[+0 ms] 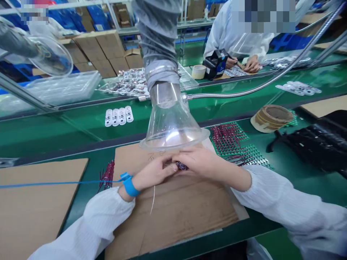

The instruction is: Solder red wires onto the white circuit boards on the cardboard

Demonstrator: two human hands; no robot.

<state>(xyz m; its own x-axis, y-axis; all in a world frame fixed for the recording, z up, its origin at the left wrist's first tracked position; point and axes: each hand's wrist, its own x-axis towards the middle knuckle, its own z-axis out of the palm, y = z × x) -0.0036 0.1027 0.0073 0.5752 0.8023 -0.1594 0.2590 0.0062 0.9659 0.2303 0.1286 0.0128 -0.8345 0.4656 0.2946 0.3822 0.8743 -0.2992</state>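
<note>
Both hands meet over a brown cardboard sheet (187, 213), under a clear funnel-shaped fume hood (175, 126). A small bundle of dark red wires (181, 165) shows end-on between them, with pale specks at its tips. My right hand (199, 160) curls over the bundle from the right, fingers closed. My left hand (158, 171) is closed too, thumb and fingertips against the bundle's left side. From beneath it hangs a thin silvery wire (153, 200), whose upper end is hidden. A blue wrist strap (130, 186) circles my left wrist, its cord running left.
Dark red wires (107, 175) lie left of the cardboard. Green circuit boards with red wires (227, 139) lie to the right, near a tape roll (272, 117) and a black bag (320, 141). Across the green belt, a co-worker's hands (252, 65) handle small parts.
</note>
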